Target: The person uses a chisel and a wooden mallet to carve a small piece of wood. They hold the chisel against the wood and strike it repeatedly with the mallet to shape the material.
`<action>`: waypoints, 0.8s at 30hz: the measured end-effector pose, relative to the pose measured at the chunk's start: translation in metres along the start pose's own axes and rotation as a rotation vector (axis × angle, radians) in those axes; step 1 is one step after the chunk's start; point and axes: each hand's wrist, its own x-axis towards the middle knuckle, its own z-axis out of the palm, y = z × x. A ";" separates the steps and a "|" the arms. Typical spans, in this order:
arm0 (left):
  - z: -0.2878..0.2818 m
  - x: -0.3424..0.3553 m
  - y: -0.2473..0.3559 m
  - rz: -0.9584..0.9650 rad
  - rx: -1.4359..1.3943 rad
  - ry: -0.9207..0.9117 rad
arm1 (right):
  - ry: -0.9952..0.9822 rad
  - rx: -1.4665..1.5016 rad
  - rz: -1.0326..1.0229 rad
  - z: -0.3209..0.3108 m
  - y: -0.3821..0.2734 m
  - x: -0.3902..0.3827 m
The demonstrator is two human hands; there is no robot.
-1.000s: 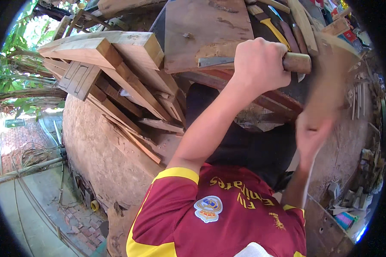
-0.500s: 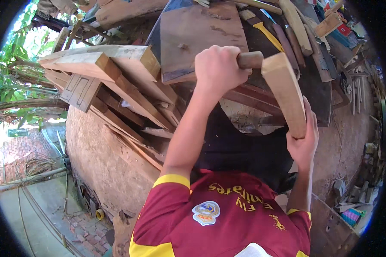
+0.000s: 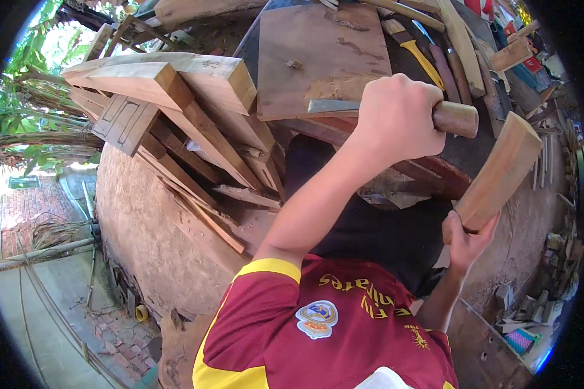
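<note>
My left hand [image 3: 399, 120] is wrapped round a chisel [image 3: 457, 119], raised above the near edge of a brown board [image 3: 321, 58]. The chisel lies roughly level, its metal blade pointing left and the butt of its round wooden handle jutting out to the right. In my right hand [image 3: 472, 241], gripped by its lower end, is a thick pale wooden block [image 3: 499, 175]. That block tilts up to the right, apart from the handle butt. A small wood chip [image 3: 294, 64] rests on the board.
Stacked wooden beams [image 3: 207, 129] stand close on the left. Beyond the board's right side lie a yellow-handled brush [image 3: 422, 61], several tools and a long wooden bar [image 3: 462, 48]. Scrap pieces [image 3: 532, 308] cover the ground at far right.
My left hand has moved right and slightly nearer with the chisel, so its blade now shows. The wooden block has swung from leaning left to leaning right, away from the handle.
</note>
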 end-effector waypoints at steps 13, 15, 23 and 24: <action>-0.009 0.003 -0.006 -0.018 -0.014 0.130 | 0.422 0.096 -0.094 -0.038 -0.050 0.049; -0.007 0.002 -0.001 -0.006 -0.038 0.146 | 0.439 0.156 -0.122 -0.036 -0.057 0.053; -0.006 0.002 -0.002 0.018 -0.049 0.150 | 0.366 -0.045 -0.168 -0.025 -0.061 0.040; -0.006 0.002 -0.003 0.021 -0.038 0.141 | 0.359 -0.069 -0.183 -0.023 -0.062 0.039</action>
